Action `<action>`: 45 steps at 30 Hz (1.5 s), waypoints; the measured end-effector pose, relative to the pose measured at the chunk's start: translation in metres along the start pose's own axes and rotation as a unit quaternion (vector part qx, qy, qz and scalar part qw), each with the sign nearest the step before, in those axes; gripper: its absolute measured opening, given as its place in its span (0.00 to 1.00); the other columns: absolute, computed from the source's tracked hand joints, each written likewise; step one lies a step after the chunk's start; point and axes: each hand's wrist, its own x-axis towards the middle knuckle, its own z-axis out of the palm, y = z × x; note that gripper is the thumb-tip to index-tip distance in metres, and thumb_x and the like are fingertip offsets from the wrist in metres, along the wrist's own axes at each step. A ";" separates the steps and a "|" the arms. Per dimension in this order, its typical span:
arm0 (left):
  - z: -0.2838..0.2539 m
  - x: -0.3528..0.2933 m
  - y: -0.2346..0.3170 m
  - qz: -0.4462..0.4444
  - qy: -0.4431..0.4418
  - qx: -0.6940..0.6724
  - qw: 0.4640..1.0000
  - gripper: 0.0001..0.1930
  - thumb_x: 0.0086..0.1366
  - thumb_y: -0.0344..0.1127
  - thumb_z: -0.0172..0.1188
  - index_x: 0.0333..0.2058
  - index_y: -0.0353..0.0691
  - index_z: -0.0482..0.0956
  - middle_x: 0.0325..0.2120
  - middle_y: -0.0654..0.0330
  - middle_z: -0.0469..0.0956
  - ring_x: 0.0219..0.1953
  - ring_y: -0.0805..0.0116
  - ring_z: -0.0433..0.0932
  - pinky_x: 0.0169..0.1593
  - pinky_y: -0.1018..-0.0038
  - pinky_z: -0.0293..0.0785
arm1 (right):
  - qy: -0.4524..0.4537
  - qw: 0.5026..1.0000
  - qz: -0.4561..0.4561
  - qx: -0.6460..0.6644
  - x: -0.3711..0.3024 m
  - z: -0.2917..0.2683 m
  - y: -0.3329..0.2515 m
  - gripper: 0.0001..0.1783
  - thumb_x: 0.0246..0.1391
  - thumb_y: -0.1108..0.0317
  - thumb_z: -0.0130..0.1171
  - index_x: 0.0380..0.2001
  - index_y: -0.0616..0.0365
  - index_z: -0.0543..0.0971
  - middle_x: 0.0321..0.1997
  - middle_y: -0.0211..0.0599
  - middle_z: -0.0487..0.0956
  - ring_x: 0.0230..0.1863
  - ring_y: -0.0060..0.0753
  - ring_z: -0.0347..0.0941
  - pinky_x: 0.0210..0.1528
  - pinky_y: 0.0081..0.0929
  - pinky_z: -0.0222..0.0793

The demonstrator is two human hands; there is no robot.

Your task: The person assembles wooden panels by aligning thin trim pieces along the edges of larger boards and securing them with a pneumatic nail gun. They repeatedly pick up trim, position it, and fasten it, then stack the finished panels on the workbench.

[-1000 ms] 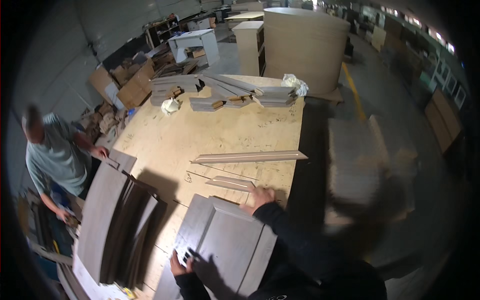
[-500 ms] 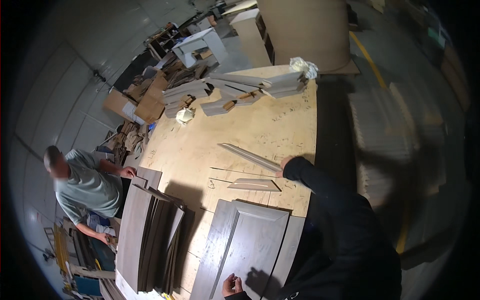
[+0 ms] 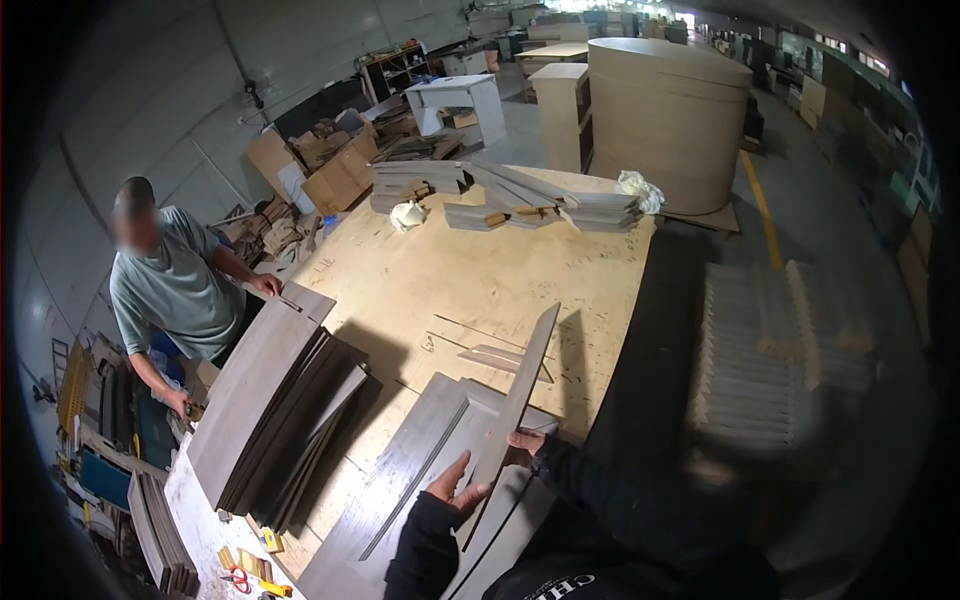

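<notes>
A long grey wooden strip stands tilted in front of me, its lower part between my hands. My right hand grips it from the right side. My left hand is at its left edge, thumb and fingers apart; whether the fingertips touch it is hard to tell. Below lies a grey wooden panel with a raised frame, partly hidden by my hands and sleeves. Just beyond, a short strip with angled ends lies on the plywood tabletop, partly covered by the held strip.
Left of the panel leans a stack of grey boards, with a co-worker standing behind it and a hand on its top. Grey strips pile at the far end. Red-handled scissors lie lower left. Stacked pieces stand right of the table.
My right hand has lifted the long strip off the tabletop and brought it back over the panel. My left hand has moved up beside it. The view has shifted.
</notes>
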 end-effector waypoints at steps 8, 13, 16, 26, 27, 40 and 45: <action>0.017 -0.047 -0.044 0.007 -0.149 0.141 0.979 0.40 0.49 0.51 0.65 0.54 0.33 0.61 0.40 0.43 0.74 0.46 0.55 0.74 0.48 0.71 0.69 | 0.030 0.977 -0.017 -0.210 -0.032 0.003 0.066 0.32 0.40 0.53 0.67 0.47 0.56 0.70 0.45 0.32 0.74 0.48 0.27 0.68 0.50 0.30 0.64; 0.023 -0.081 -0.033 -0.103 0.001 -0.098 0.990 0.30 0.45 0.31 0.68 0.48 0.30 0.68 0.36 0.48 0.77 0.40 0.65 0.77 0.42 0.73 0.73 | -0.028 0.950 0.014 -0.311 -0.040 0.039 0.090 0.32 0.37 0.56 0.69 0.46 0.59 0.71 0.41 0.36 0.76 0.43 0.28 0.72 0.47 0.27 0.66; 0.021 -0.120 -0.073 -0.039 0.129 0.079 0.988 0.28 0.37 0.33 0.70 0.41 0.32 0.73 0.30 0.50 0.77 0.33 0.58 0.77 0.38 0.71 0.73 | 0.028 0.893 0.079 -0.442 -0.038 -0.023 0.117 0.29 0.38 0.61 0.68 0.45 0.58 0.71 0.40 0.35 0.77 0.40 0.29 0.72 0.41 0.29 0.69; 0.033 -0.224 -0.074 -0.142 0.178 0.100 0.969 0.26 0.44 0.36 0.65 0.45 0.38 0.72 0.38 0.52 0.72 0.37 0.57 0.73 0.41 0.67 0.71 | 0.425 0.720 -0.182 -0.517 -0.040 -0.074 -0.009 0.18 0.46 0.63 0.57 0.42 0.57 0.75 0.36 0.38 0.77 0.36 0.32 0.73 0.41 0.26 0.68; 0.034 -0.223 -0.076 -0.129 0.178 0.108 0.970 0.26 0.44 0.35 0.65 0.45 0.38 0.73 0.38 0.52 0.71 0.37 0.57 0.73 0.41 0.67 0.70 | 0.411 0.715 -0.140 -0.548 -0.038 -0.060 -0.017 0.19 0.46 0.61 0.56 0.42 0.56 0.75 0.38 0.41 0.77 0.38 0.37 0.74 0.43 0.27 0.68; 0.061 -0.190 -0.130 -0.136 0.189 0.271 0.934 0.29 0.30 0.37 0.66 0.40 0.43 0.77 0.28 0.54 0.69 0.34 0.55 0.68 0.39 0.62 0.66 | 0.384 0.685 -0.141 -0.603 -0.029 -0.069 -0.013 0.13 0.46 0.59 0.56 0.33 0.53 0.81 0.35 0.41 0.78 0.40 0.39 0.73 0.44 0.28 0.67; 0.064 -0.190 -0.119 -0.134 0.174 0.312 0.924 0.32 0.30 0.38 0.69 0.41 0.43 0.77 0.32 0.53 0.68 0.37 0.54 0.67 0.41 0.62 0.65 | 0.411 0.684 -0.121 -0.590 -0.027 -0.069 -0.013 0.13 0.44 0.59 0.57 0.29 0.55 0.81 0.33 0.41 0.79 0.39 0.39 0.74 0.45 0.28 0.67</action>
